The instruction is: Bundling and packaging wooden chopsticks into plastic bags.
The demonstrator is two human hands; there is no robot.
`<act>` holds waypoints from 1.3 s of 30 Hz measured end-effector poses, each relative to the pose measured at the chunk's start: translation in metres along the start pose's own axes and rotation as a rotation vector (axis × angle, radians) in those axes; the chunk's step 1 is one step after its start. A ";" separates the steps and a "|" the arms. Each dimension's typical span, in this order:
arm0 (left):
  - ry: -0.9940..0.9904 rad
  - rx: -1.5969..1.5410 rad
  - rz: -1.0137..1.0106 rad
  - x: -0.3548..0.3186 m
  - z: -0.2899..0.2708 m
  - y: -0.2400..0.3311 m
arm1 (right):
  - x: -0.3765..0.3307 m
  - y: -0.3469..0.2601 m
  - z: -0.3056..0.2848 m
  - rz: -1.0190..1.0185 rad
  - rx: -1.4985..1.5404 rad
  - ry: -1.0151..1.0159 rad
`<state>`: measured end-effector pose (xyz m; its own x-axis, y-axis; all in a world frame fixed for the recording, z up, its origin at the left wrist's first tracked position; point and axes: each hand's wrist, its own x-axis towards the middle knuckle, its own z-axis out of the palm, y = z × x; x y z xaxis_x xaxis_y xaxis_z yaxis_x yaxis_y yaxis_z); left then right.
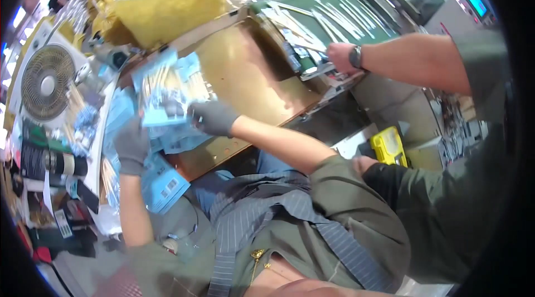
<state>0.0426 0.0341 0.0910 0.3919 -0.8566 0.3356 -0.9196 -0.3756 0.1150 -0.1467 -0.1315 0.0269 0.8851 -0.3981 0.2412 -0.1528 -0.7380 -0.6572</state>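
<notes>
Worktop (239, 76) is spreading brown across the middle; a green tray (298, 1) is lying at its far right, bearing pale rods; a pile of blue packets (164, 185) is overlapping its near left corner; one clear-and-blue packet (167, 90) of pale sticks is hanging above its left side; at that packet's edges, the gloved left hand (131, 143) and right hand (214, 118) are both pinching, the grip seeming light; this packet is looking filled, though I cannot tell whether it is sealed; loose sticks (108, 180), left of the worktop, are apparently awaiting packing.
</notes>
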 end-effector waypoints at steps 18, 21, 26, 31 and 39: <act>-0.162 -0.768 -0.023 0.042 0.076 0.121 | -0.103 0.050 -0.076 0.305 0.229 0.022; 0.044 -0.508 0.132 0.064 0.110 0.114 | -0.101 0.076 -0.064 0.258 0.169 0.190; 0.280 -0.377 0.034 0.077 0.069 0.101 | -0.053 0.056 -0.063 0.220 0.138 0.293; -0.134 -0.791 0.021 0.071 0.106 0.160 | -0.020 0.116 -0.074 0.206 -0.309 0.348; -0.163 -0.751 -0.178 0.073 0.223 0.203 | -0.002 0.153 -0.132 0.683 -0.574 0.173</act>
<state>-0.1093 -0.1837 -0.0695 0.4804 -0.8690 0.1183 -0.5925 -0.2221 0.7744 -0.2298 -0.3154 0.0205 0.4502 -0.8907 0.0635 -0.8566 -0.4508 -0.2510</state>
